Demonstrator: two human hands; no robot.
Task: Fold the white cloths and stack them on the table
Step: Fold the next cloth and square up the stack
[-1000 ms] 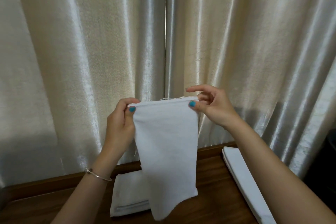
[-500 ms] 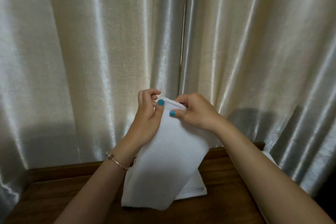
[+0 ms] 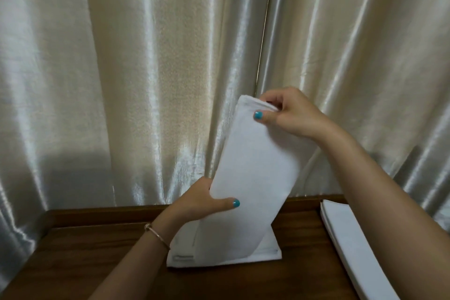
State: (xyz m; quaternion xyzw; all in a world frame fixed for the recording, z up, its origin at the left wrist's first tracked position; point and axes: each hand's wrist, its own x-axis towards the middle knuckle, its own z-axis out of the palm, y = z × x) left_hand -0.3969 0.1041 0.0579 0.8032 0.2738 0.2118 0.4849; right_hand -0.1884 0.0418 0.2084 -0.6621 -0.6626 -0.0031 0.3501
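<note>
While the wooden table [image 3: 97,251] carries a folded stack [image 3: 224,254] at its middle, the left hand [image 3: 202,202] pinches the lower edge of a narrow folded white cloth [image 3: 255,168] held tilted above it. Higher, the right hand [image 3: 292,114] grips the top end. Satin curtains [image 3: 146,68] hang behind.

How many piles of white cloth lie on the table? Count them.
2: a folded stack at centre, behind the held cloth, and a flat pile at the right edge. Others may lie out of view.
</note>
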